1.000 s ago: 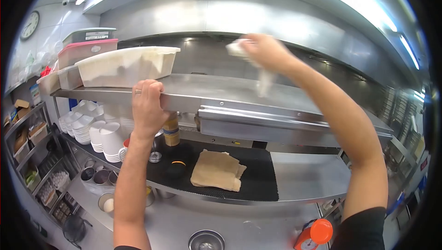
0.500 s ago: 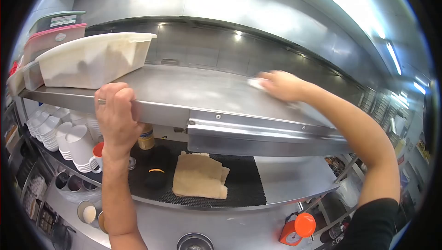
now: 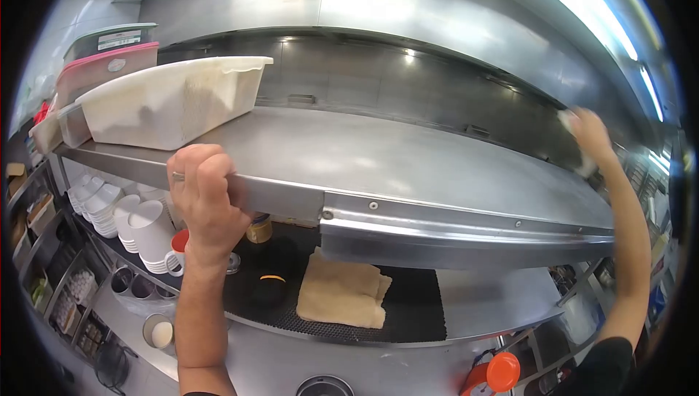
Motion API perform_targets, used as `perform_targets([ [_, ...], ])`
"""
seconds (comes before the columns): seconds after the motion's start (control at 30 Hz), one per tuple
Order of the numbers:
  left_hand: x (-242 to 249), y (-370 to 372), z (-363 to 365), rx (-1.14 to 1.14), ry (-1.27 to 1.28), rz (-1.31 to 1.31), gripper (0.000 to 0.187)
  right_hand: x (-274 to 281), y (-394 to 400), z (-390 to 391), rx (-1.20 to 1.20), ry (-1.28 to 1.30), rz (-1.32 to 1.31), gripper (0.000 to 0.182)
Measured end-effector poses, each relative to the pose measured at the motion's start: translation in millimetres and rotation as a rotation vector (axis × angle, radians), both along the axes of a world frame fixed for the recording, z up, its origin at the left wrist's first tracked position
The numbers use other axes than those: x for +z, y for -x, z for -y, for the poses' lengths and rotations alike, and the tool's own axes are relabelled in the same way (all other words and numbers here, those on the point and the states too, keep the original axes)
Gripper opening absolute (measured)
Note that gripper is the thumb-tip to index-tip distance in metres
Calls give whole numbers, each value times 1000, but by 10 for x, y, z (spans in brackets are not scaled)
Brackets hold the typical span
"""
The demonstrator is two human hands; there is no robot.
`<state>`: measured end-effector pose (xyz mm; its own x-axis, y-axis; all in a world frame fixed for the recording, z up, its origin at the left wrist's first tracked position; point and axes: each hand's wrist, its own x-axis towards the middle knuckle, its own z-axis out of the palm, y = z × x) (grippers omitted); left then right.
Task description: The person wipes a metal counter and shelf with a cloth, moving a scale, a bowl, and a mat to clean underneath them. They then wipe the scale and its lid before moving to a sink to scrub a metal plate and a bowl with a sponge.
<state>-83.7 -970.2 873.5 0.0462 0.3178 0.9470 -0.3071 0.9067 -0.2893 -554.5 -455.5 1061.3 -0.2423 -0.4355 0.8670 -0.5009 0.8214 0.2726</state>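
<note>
At the front lip of the steel shelf (image 3: pixel 408 170), the left hand (image 3: pixel 206 195) is clamped shut; the right hand (image 3: pixel 591 136) presses a white cloth (image 3: pixel 566 120) at its far end, bare shelf surface between.

Blurred, covered and cropped parts of the kitchen shelf scene

The right hand (image 3: pixel 588 135) is smeared by motion, and the white cloth (image 3: pixel 566 120) in it is mostly covered. The steel shelf (image 3: pixel 408 170) hides the top of the jar (image 3: pixel 258 230) beneath it. The orange-lidded container (image 3: pixel 492 375) is cut by the bottom edge.
</note>
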Motion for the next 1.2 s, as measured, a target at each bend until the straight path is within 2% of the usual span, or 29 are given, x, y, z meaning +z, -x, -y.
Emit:
perform_targets([
  [0.03,4,-7,-3,-9,2,1,39,164,-847,980,-24,50,383,36],
  [0.1,9,-8,-10,-30,1,-3,39,297,-1184,2269,283,-175,428,41],
  [0.13,11,-3,-6,-32,-4,-9,40,216,-1429,2905,383,-184,396,41],
  [0.17,15,1,4,-34,-6,-16,41,163,-1801,3457,501,-242,503,40],
  [0.2,3,1,8,-36,-12,-20,41,106,-2332,3829,560,-332,621,40],
  [0.23,-8,1,4,-48,-17,-16,42,-12,-2443,4301,618,-375,604,45],
  [0.27,0,1,9,-58,-20,-21,42,-148,-2654,4656,572,-491,525,45],
  [0.33,-4,-15,23,-65,-25,-25,41,-387,-3148,4846,549,-654,744,48],
  [0.43,-15,-52,-11,-57,-36,-27,37,-600,-2719,5003,673,-686,448,46],
  [0.57,11,-69,-34,-71,-57,-6,41,-586,-1613,4187,324,-667,531,47],
  [0.67,0,-45,-6,-52,-53,-13,42,-596,-625,2801,75,-593,602,46],
  [0.77,-22,-50,-21,-29,-53,3,41,-617,25,1005,-232,-483,653,45],
  [0.83,-23,-57,-36,-15,-46,7,39,-618,226,-246,-411,-329,718,44],
  [0.87,-33,-51,-38,-1,-40,1,38,-572,-33,-669,-564,-269,759,44],
  [0.9,-34,-26,-27,13,-31,-9,37,-592,109,-1269,-627,-218,737,41],
  [0.97,-59,20,-13,-12,-59,-10,34,-594,-60,-1904,-883,-88,731,38],
  [1.03,-81,46,14,-9,-76,-6,31,-607,-64,-2373,-950,-53,682,36],
  [1.07,-83,48,23,-3,-76,-6,30,-624,2,-2449,-875,44,548,37],
  [1.1,-76,42,24,6,-80,-6,29,-604,268,-2589,-716,14,419,40],
  [1.13,-65,44,11,12,-79,-13,29,-450,-35,-2094,-592,75,427,45],
  [1.17,-55,56,-13,16,-80,-19,28,-381,29,-1780,-399,39,270,44],
  [1.2,-55,67,-31,19,-85,-21,28,-256,-96,-1261,-234,-11,255,41],
])
